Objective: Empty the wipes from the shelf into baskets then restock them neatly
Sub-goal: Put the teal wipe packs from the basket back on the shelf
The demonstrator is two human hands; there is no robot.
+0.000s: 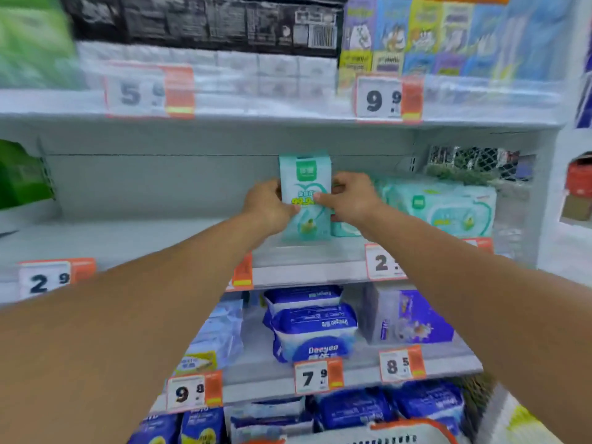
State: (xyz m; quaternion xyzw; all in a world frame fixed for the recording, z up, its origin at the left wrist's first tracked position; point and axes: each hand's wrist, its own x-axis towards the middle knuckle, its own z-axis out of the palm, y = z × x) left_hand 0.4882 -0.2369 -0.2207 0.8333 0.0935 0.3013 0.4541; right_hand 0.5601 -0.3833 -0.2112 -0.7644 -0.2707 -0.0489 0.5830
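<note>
A mint-green wipes pack (306,174) stands upright on the middle shelf (144,238). My left hand (267,205) grips its left edge and my right hand (347,200) grips its right edge, thumb across the front. More mint-green wipes packs (439,206) lie stacked to the right on the same shelf. The orange rim of a basket (413,432) shows at the bottom edge of the view.
The upper shelf holds white tissue packs (256,68) and colourful boxes (416,33). Blue wipes packs (314,328) and a purple box (416,318) fill the shelves below. Price tags (389,97) line the shelf edges. A green pack (19,174) sits far left.
</note>
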